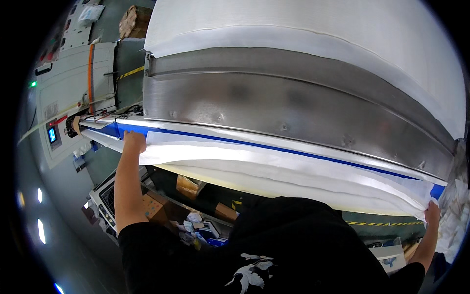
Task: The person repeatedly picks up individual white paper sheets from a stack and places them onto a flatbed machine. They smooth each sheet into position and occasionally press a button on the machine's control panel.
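A long white cloth (274,159) stretches across in front of me, its upper edge lying along a blue strip (254,143) on a metal rail. At its left end, my left hand (134,141) is closed on the cloth's edge, against the blue strip. Far to the right, my right hand (432,213) pinches the other end, below the blue end of the strip. The cloth sags in folds between both hands. The fingertips of each hand are partly hidden.
Beyond the rail rises a curved steel panel (293,103), with a wide white fabric sheet (313,19) above it. A white machine cabinet (73,93) with a small lit screen (52,134) stands left. Cardboard boxes (159,208) lie below; crumpled white material (458,215) is heaped right.
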Available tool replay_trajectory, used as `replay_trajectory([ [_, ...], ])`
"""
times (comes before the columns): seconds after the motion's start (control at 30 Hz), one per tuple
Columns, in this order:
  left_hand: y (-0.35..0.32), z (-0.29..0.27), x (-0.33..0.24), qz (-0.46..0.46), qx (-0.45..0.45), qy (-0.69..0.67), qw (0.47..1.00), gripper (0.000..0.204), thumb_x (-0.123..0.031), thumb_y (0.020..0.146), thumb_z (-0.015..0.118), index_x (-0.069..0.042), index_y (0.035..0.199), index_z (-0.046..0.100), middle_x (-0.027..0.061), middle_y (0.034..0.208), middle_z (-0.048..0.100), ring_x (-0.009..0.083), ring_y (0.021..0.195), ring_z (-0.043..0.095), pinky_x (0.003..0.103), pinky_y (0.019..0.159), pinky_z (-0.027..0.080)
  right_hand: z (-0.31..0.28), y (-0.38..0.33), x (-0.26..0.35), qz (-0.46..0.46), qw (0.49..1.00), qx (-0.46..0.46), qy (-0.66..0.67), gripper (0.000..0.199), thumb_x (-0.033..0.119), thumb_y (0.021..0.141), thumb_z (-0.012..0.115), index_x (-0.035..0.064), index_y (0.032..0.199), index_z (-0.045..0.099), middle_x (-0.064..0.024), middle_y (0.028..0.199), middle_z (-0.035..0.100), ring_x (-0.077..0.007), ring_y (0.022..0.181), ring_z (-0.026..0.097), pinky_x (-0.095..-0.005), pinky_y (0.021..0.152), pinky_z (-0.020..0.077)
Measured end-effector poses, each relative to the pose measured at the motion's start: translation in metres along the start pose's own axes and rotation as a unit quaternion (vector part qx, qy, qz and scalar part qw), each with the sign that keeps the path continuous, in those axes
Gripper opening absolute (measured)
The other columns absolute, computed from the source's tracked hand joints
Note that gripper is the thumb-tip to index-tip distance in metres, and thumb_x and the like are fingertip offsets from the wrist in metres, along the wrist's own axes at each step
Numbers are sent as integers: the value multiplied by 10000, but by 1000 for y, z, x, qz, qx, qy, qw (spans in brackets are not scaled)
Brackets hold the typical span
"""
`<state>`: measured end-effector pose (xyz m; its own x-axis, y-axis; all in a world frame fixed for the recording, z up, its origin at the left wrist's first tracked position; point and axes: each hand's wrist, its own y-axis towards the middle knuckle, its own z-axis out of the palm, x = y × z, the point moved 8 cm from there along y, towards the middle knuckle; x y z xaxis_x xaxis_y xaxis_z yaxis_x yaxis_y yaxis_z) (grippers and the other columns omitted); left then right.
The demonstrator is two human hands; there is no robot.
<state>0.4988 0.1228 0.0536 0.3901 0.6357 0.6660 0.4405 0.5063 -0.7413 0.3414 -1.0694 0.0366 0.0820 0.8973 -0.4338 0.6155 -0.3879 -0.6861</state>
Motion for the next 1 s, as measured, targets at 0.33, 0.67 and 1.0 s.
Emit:
replay_trajectory([
  [0.33,-2,-13,27,-182,-96,-128,970,233,-140,859,513,-106,1055,635,100,1098,641,267,1051,606,407,859,473,-4,3,11,5,1000,8,-5,147,58,741,599,32,874,543,-202,884,631,-404,877,592,-478,762,477],
  [0.67,9,-33,-29,-86,-302,-344,885,323,-107,796,591,-98,1119,600,139,1093,631,352,960,607,432,809,485,-19,10,92,-74,980,187,6,431,238,700,639,12,1064,591,-192,1047,631,-360,978,595,-429,840,482],
  [1.0,-39,-143,-105,13,-392,-356,848,217,-155,874,499,-89,1056,598,123,1005,628,331,905,609,436,755,482,-60,-11,226,-228,944,234,46,484,282,620,698,90,1063,656,-167,1013,658,-352,956,614,-416,828,487],
])
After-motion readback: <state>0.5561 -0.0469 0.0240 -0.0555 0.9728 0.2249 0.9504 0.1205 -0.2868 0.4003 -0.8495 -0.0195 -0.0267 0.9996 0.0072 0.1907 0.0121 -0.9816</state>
